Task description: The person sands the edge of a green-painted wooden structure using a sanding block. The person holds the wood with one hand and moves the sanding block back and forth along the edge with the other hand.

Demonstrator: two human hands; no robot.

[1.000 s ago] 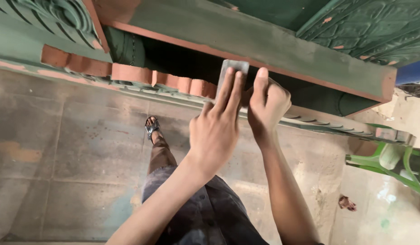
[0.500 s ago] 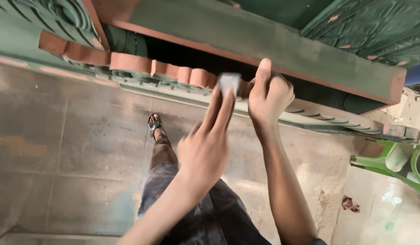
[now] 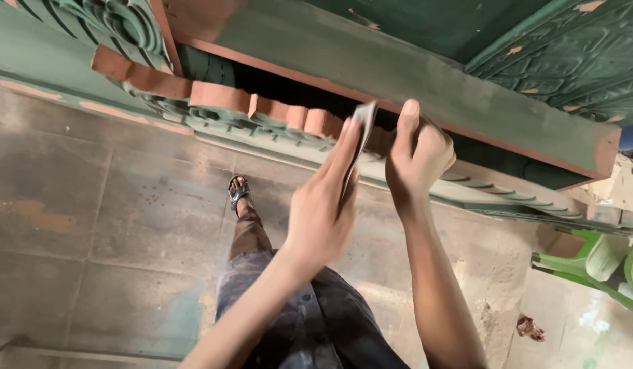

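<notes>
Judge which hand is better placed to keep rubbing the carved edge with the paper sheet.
Left, most likely. The left hand lies flat along the grey sheet, pressing it at the scalloped wooden edge. The right hand only curls against the green beam beside it, apparently steadying.

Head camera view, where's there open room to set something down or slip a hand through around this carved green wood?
Bare concrete floor lies left of the sandalled foot, below the carved rail. A dark gap runs between rail and upper beam. It is crowded where the left hand and right hand hold the sandpaper sheet, and by the green chair.
</notes>
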